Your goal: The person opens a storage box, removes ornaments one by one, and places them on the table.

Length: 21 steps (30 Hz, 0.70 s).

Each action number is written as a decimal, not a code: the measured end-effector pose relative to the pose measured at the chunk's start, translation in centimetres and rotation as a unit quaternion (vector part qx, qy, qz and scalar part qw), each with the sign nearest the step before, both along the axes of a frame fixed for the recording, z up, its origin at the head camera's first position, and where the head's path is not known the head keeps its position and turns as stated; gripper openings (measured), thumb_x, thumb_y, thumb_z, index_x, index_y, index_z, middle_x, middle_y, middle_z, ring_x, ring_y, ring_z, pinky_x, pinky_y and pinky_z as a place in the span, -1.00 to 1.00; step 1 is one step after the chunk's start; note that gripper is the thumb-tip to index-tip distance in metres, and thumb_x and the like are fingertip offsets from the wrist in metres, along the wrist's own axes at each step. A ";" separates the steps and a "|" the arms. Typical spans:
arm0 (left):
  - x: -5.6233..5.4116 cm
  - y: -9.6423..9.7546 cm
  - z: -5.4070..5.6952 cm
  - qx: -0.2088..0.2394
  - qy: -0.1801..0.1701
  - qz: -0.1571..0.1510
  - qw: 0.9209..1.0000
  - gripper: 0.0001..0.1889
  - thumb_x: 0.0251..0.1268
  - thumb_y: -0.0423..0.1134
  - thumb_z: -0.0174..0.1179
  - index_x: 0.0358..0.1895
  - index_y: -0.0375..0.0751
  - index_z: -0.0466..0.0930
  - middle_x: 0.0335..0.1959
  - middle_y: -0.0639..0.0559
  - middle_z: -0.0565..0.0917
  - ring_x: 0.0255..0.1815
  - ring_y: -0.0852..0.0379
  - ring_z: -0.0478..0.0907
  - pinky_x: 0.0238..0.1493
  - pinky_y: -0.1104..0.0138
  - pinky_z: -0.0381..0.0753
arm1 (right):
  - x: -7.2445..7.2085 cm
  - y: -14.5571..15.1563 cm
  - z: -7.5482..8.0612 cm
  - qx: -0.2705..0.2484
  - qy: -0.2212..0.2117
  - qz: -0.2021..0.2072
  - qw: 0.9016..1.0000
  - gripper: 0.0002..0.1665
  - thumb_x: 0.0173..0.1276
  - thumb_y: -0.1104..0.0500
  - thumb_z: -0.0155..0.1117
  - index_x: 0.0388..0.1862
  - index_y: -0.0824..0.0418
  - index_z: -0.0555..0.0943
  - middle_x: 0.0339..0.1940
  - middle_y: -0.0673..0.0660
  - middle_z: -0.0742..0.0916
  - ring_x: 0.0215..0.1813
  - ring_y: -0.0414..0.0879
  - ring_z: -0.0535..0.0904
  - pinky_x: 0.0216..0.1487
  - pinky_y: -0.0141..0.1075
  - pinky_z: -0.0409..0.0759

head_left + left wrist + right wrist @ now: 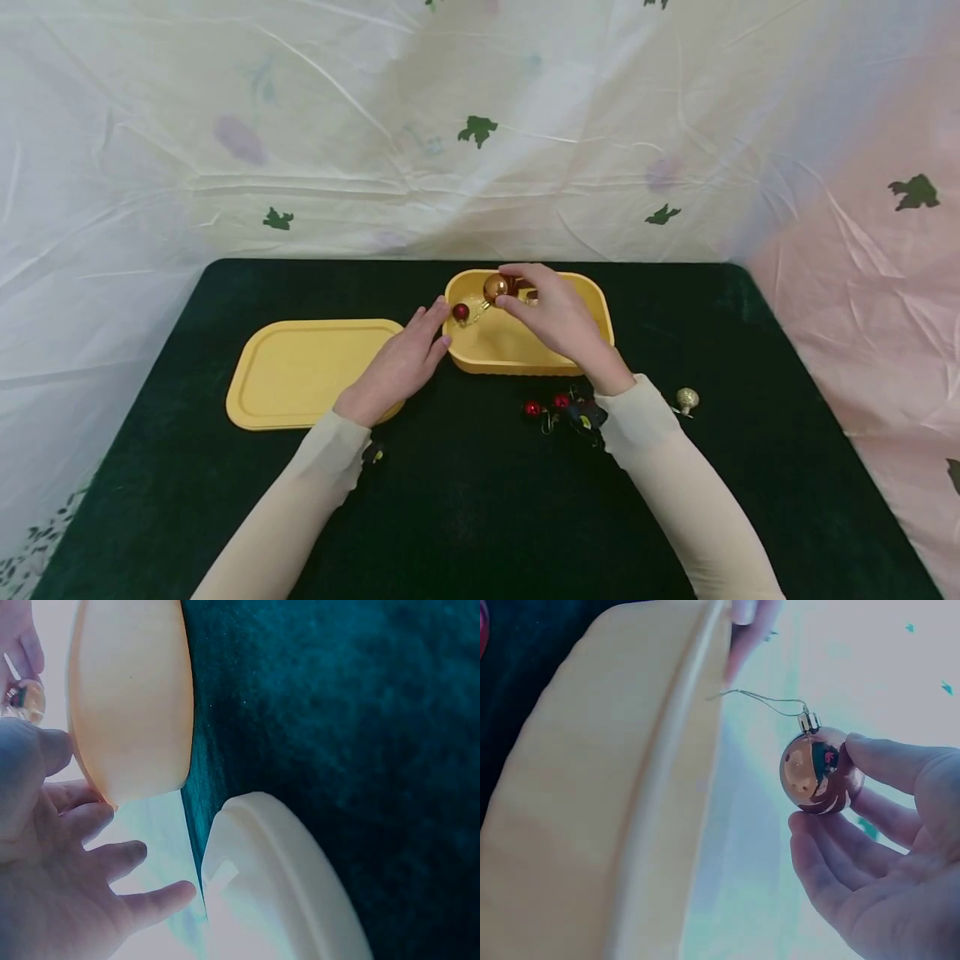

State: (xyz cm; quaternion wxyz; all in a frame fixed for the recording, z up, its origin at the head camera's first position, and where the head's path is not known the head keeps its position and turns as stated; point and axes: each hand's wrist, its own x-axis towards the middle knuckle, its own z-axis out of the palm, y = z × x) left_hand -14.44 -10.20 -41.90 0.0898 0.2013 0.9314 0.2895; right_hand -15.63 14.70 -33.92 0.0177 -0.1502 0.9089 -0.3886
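My right hand (551, 312) pinches a shiny copper-gold Christmas bauble (821, 771) between thumb and fingertips, over the yellow box (510, 367). A thin thread loop hangs from the bauble's cap toward the rim in the right wrist view. Inside the box, at its left end, lies a small dark red bauble (461, 312) by some gold thread; my right hand partly covers another gold piece. My left hand (401, 358) touches the box's left end with thumb and fingertips, its other fingers spread and relaxed.
Left of the box lies its yellow lid (311, 375), partly under my left forearm. In front of the box are small red baubles (532, 408) with hooks, near my right wrist. A glittery pale gold bauble (687, 398) sits farther right. Patterned cloth (420, 192) hangs behind the dark green table (465, 517).
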 end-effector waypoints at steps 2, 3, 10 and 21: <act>0.0 0.0 0.0 0.000 0.001 -0.001 1.000 -0.34 0.70 -0.01 -0.05 0.69 -0.10 0.02 0.72 0.05 -0.05 0.69 -0.12 -0.04 0.61 -0.03 0.07 | 0.6 0.7 0.4 -0.004 0.014 -0.008 1.000 -0.43 0.50 0.08 0.38 0.41 0.21 0.55 0.23 0.15 0.66 0.21 0.04 0.58 0.33 0.01 0.56; 0.0 0.0 -0.1 0.000 0.003 -0.002 1.000 -0.35 0.70 -0.01 -0.05 0.69 -0.11 0.03 0.72 0.04 -0.05 0.69 -0.12 -0.04 0.61 -0.03 0.07 | 1.0 1.0 0.6 -0.004 0.023 -0.012 1.000 -0.43 0.49 0.08 0.39 0.40 0.21 0.56 0.23 0.15 0.67 0.21 0.03 0.59 0.33 0.01 0.56; 0.0 -0.1 -0.2 0.001 0.005 -0.006 1.000 -0.34 0.70 -0.02 -0.05 0.69 -0.12 0.02 0.72 0.04 -0.06 0.69 -0.13 -0.04 0.61 -0.04 0.06 | 3.2 4.3 1.4 -0.020 0.073 -0.043 0.996 -0.44 0.48 0.06 0.40 0.39 0.18 0.58 0.19 0.12 0.70 0.19 0.01 0.63 0.28 -0.01 0.61; 0.1 -0.1 0.0 0.001 0.006 -0.007 1.000 -0.34 0.71 -0.03 -0.05 0.69 -0.13 0.02 0.72 0.03 -0.05 0.69 -0.12 -0.04 0.61 -0.02 0.05 | 6.2 9.3 2.2 -0.009 0.076 -0.116 0.990 -0.43 0.51 -0.04 0.35 0.42 0.10 0.56 0.21 0.11 0.70 0.20 0.00 0.64 0.26 -0.29 0.59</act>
